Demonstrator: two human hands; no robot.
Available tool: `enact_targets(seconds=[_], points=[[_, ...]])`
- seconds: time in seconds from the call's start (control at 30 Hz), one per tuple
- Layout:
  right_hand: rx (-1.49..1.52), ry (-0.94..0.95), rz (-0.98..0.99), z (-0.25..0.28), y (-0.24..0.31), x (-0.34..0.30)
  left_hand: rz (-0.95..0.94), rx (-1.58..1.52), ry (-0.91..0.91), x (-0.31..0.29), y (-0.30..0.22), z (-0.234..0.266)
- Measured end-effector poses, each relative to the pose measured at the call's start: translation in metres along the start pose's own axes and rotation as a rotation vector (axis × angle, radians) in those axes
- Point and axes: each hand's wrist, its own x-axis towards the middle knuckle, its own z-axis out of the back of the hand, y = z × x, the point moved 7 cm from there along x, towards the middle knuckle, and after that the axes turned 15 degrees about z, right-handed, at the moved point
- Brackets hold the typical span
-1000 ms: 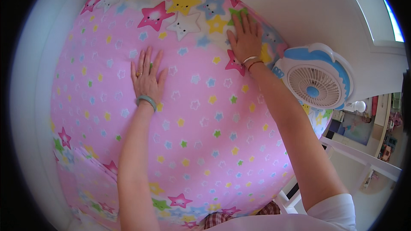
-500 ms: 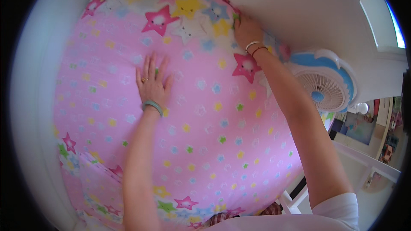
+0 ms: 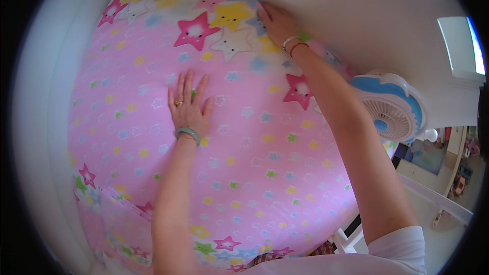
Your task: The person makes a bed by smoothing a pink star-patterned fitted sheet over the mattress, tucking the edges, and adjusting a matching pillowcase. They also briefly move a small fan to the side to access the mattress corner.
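Observation:
A pink bed sheet patterned with coloured stars spreads over the bed beneath both hands. My left hand lies flat on its middle, fingers spread, with a ring and a green bangle. At the far edge, where bed meets wall, my right hand rests on the border of large stars. Its visible fingers are stretched out and slightly apart, pointing up and left along that edge; some fingers are partly hidden. Two thin bracelets circle the right wrist.
A white and blue fan stands by the bed's right side against the pale wall. White bed rails run at the lower right, with shelves beyond. A folded part of the sheet lies lower left.
My right hand has slid left and slightly farther along the wall-side edge of the sheet. My left hand remains flat on the sheet. The view has shifted a little.

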Motion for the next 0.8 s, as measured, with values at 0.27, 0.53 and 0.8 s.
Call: enact_targets(seconds=[0.27,0.53,0.8], points=[[-0.329,-0.258,-0.049,0.047,-0.004,-0.094,0.003,0.000,-0.008,0.001,0.004,0.004],[-0.215,-0.058,-0.306,0.045,-0.069,-0.092,-0.007,0.001,0.000,0.006,0.001,-0.001],[-0.252,-0.029,0.757,-0.038,0.180,-0.019,0.022,-0.041,0.065,0.002,0.016,0.001]])
